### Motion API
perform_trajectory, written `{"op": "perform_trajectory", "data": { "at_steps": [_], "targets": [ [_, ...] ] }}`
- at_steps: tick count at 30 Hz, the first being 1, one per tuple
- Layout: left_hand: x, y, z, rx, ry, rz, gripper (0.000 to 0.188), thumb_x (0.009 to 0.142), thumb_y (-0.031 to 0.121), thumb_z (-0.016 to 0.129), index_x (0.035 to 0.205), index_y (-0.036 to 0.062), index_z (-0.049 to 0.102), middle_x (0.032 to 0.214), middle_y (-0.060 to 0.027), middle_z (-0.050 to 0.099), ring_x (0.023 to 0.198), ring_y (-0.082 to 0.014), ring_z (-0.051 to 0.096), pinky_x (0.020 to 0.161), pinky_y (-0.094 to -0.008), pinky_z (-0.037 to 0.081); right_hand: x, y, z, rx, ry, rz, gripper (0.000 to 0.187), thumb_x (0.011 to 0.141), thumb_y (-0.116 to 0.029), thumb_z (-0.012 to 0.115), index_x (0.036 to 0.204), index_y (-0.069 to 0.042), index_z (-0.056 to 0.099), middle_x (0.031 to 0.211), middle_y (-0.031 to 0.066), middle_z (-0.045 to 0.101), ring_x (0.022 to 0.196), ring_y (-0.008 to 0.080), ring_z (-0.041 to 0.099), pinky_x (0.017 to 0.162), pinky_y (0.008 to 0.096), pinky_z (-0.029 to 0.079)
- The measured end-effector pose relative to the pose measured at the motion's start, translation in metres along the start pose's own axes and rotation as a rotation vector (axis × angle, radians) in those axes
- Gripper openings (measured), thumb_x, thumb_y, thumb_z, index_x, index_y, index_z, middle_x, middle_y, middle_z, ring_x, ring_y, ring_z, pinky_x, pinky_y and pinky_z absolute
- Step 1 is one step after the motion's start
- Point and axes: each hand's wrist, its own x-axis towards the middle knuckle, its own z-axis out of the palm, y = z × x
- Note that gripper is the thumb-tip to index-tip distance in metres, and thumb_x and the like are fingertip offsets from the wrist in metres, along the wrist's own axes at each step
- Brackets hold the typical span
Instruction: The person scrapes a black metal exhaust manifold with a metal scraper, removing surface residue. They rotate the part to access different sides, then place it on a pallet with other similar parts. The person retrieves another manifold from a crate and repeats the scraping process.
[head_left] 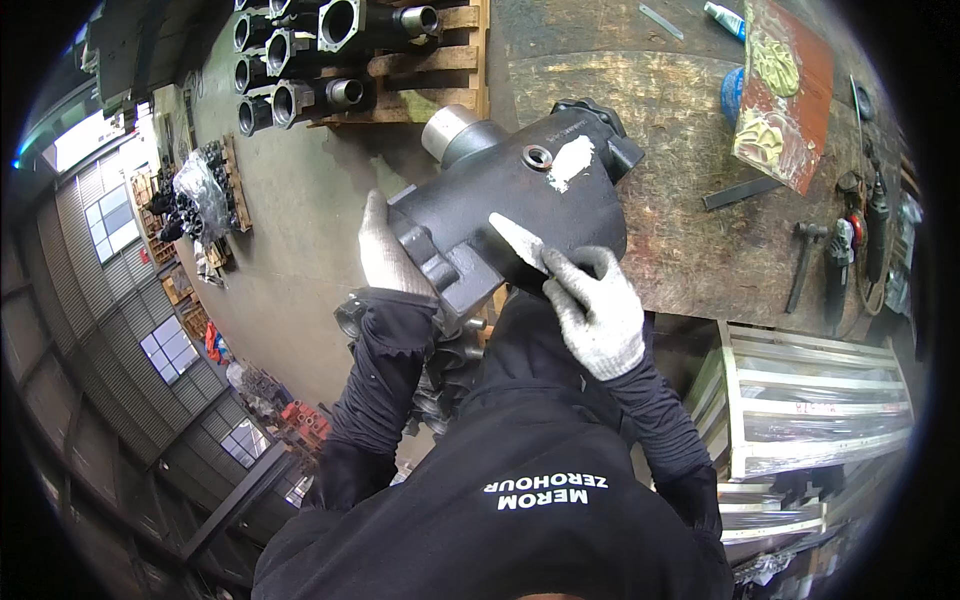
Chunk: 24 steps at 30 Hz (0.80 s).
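Observation:
A large black metal housing (475, 210) lies tilted across the workbench's left edge, with a bare metal cylindrical end (458, 132) and a round threaded hole (537, 157). A patch of white filler (572, 163) is smeared beside the hole. My left hand (385, 245), in a pale knit glove, grips the housing's near left end, its fingers partly hidden behind it. Closed around a putty knife (517, 240), my gloved right hand (600, 310) is over the housing's near side. The knife's pointed blade is coated pale and lies over the black surface; whether it touches cannot be told.
On the wooden workbench (660, 200), a reddish board (800, 90) carries yellowish filler. A flat dark bar (740, 192), hammer (803, 265) and angle grinder (843, 250) lie at the right. Similar housings (290, 100) sit on a pallet (430, 100). A wrapped crate (810, 400) stands near right.

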Motion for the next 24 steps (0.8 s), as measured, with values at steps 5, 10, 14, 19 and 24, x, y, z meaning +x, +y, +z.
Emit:
{"op": "perform_trajectory", "data": {
  "at_steps": [5,10,14,19,24],
  "targets": [
    [0.020,0.004,-0.007,-0.011,-0.009,-0.037,0.050,0.105,0.049,0.048,0.119,0.0022,0.063,0.109,-0.0178,0.071,0.096,-0.0340,0.071,0.086,-0.0492,0.060,-0.008,-0.015,0.020,0.093,0.000,0.050,0.040,0.090,-0.012,0.075,0.130,-0.009,0.071,0.104,0.0140,0.066,0.084,0.0293,0.071,0.074,0.0360,0.057],
    [0.020,0.001,-0.012,-0.029,0.005,-0.074,0.048,0.105,0.049,0.048,0.118,0.0047,0.064,0.108,-0.0157,0.072,0.095,-0.0328,0.071,0.084,-0.0476,0.060,-0.013,-0.017,0.036,0.219,0.009,0.088,0.036,0.093,-0.003,0.071,0.129,0.000,0.070,0.104,0.0147,0.067,0.089,0.0257,0.070,0.080,0.0319,0.055],
    [0.022,-0.001,-0.016,-0.047,-0.021,-0.049,0.048,0.105,0.048,0.049,0.119,0.0046,0.062,0.109,-0.0172,0.071,0.094,-0.0331,0.071,0.083,-0.0487,0.060,-0.019,-0.011,0.045,0.282,-0.006,0.096,0.036,0.095,-0.005,0.069,0.131,-0.003,0.069,0.107,0.0159,0.067,0.091,0.0282,0.071,0.081,0.0334,0.056],
    [0.031,0.000,-0.018,-0.084,-0.044,-0.046,0.047,0.103,0.049,0.052,0.118,0.0057,0.062,0.108,-0.0177,0.070,0.092,-0.0337,0.071,0.081,-0.0500,0.061,-0.020,-0.006,0.051,0.442,-0.058,0.219,0.037,0.095,-0.005,0.069,0.131,-0.004,0.069,0.110,0.0173,0.068,0.095,0.0304,0.071,0.084,0.0341,0.056],
    [0.028,0.000,-0.017,-0.072,-0.008,-0.077,0.045,0.103,0.048,0.052,0.118,0.0061,0.061,0.107,-0.0169,0.070,0.092,-0.0340,0.071,0.081,-0.0503,0.060,-0.020,-0.007,0.050,0.116,0.098,0.013,0.039,0.091,-0.009,0.075,0.130,-0.009,0.071,0.108,0.0148,0.068,0.092,0.0309,0.071,0.080,0.0367,0.057]
  ]
}}
